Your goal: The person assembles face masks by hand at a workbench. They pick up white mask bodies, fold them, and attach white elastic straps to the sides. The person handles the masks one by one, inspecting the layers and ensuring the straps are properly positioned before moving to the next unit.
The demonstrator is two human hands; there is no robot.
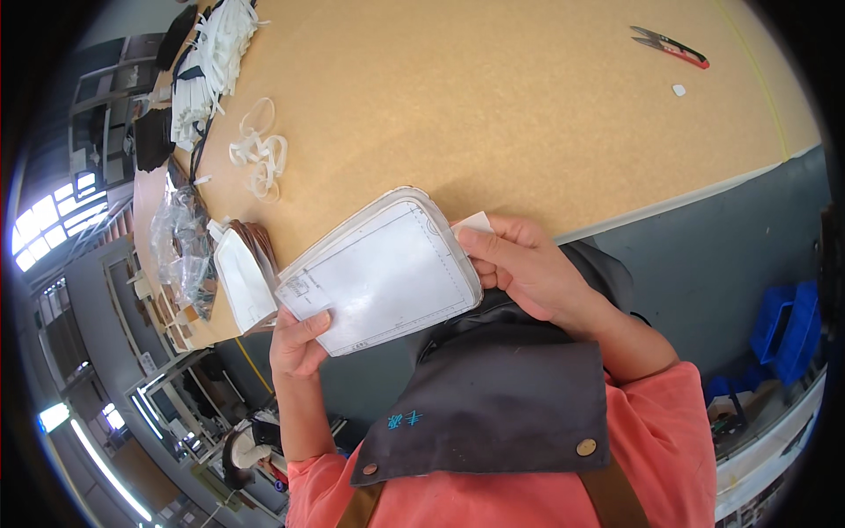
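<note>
My left hand (301, 341) grips the lower left corner of a thick stack of flat white pattern pieces (378, 273), thumb on top. The stack has rounded corners and dashed lines along its edges, and it is held tilted over the table's near edge. Beside its right end, my right hand (519, 264) pinches a small off-white flat piece (476, 225) between thumb and fingers. Its other fingers curl close to the stack's edge; whether they touch it I cannot tell.
On the tan table (528, 114) lie thread snips (671, 47), a small white chip (679, 90), curled white strips (260, 151) and a bundle of white strips (216, 66). A clear plastic bag (180, 238) and a brown-and-white stack (246, 277) are at left. Blue crates (783, 330) stand right.
</note>
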